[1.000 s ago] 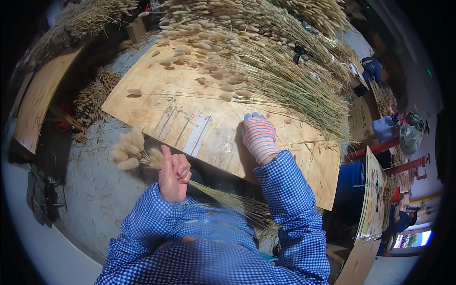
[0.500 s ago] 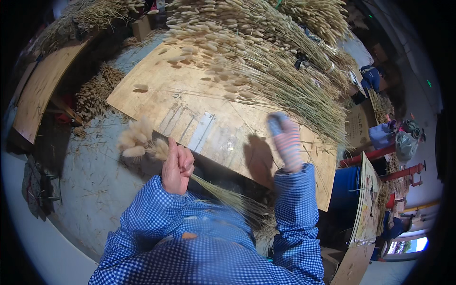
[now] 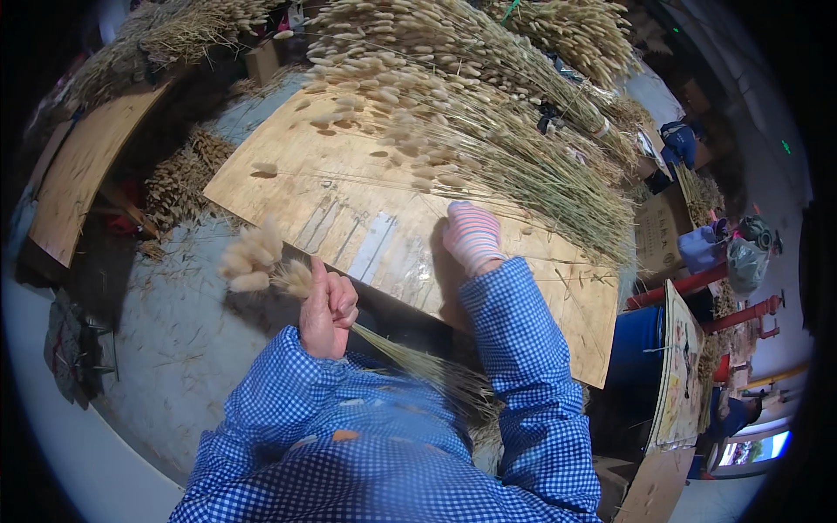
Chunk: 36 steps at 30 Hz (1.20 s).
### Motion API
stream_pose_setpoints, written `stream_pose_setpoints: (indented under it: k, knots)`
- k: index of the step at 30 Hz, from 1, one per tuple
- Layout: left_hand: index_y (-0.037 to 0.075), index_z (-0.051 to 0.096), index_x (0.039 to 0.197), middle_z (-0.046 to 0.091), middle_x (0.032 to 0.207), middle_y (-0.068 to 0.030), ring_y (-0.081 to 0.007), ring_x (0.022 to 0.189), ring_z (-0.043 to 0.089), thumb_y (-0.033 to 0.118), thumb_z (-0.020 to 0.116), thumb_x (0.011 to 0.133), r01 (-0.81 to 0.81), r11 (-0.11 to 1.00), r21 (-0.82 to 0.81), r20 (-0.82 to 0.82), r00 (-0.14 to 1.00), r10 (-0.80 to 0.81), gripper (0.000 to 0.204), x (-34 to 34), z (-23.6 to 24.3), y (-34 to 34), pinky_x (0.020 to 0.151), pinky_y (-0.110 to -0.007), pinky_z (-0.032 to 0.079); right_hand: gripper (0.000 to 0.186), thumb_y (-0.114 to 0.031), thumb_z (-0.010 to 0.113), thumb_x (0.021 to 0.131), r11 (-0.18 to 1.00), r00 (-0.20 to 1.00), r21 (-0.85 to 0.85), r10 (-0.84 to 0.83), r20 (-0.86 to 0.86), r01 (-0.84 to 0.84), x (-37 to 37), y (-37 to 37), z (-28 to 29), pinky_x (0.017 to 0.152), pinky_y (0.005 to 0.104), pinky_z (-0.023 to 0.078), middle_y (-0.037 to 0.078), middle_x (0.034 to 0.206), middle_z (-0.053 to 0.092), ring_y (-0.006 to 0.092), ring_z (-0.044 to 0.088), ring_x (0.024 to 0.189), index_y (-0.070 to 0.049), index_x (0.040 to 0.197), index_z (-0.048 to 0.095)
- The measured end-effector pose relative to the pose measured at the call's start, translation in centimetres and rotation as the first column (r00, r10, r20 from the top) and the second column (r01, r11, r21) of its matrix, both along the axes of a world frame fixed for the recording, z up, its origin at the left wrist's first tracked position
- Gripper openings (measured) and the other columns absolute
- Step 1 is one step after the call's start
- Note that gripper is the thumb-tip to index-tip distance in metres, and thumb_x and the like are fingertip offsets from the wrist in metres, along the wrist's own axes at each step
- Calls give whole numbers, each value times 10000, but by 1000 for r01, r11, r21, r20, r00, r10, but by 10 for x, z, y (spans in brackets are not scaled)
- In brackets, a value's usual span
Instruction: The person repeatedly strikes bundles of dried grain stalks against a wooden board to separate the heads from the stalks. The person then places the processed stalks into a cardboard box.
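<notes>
My bare left hand is closed around a small bunch of dried bunny-tail grass. The fluffy cream heads stick out to the left of the fist, and the thin stems trail down to the right across my lap. Over the wooden board, my right hand, in a striped pink and blue glove, is closed near the front edge of a large loose pile of the same grass. Its fingertips are hidden, so whatever they pinch does not show. A few single stems lie close to its fingers.
Thick bundles of dried grass lie at the far side. Another wooden table stands at the left, with more grass on the floor beside it. To the right are a blue barrel, red pipes and a cardboard box.
My right hand has moved left and lowered to the near edge of the grass pile, its fingers now curled. The left hand still holds its bunch in nearly the same place.
</notes>
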<state>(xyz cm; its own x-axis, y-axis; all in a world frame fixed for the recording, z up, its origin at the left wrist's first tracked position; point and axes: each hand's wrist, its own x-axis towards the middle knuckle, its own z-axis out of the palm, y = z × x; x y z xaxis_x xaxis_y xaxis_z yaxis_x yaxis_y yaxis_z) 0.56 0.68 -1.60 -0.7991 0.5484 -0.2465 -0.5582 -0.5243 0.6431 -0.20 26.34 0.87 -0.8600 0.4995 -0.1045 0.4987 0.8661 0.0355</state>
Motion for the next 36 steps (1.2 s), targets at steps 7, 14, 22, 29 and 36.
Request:
stream_pose_setpoints:
  k: [7,14,22,29,36]
  knots:
    - [137,334,622,324,574,13,-63,472,223,508,314,997,12,1000,-7,-16,1000,-12,528,-1,-4,3,397,-206,166,98,-126,598,848,940,390,-276,-182,-903,-200,48,47,65,605,374,491,136,711,640,254,621,624,-31,862,615]
    - [28,541,1130,316,650,74,0,496,232,302,490,981,82,996,19,24,996,-83,316,-3,-9,-1,417,-162,181,98,-80,589,847,650,817,-647,-69,-572,-399,95,-51,-2,712,337,489,159,811,627,272,612,756,-13,915,608]
    - [5,545,1072,327,675,75,7,502,256,316,486,984,113,990,83,-21,994,-112,328,-3,-11,-2,417,-157,197,117,-72,565,895,580,846,-722,-103,-524,-377,137,-93,-25,577,240,471,43,761,642,90,575,622,-6,972,623]
    - [161,388,638,275,606,70,-29,493,232,430,465,972,67,993,93,-26,998,-65,436,1,-5,2,426,-195,169,132,-78,564,901,600,821,-703,-129,-556,-382,145,-106,-27,593,238,463,40,738,635,81,562,648,4,982,629]
    - [145,243,541,276,609,19,-51,496,251,588,262,966,13,1000,9,-96,995,-12,614,-4,2,-6,395,-172,190,168,-150,551,927,510,763,-808,-384,-520,-294,187,-97,-39,547,227,421,9,637,591,58,530,596,-22,963,654]
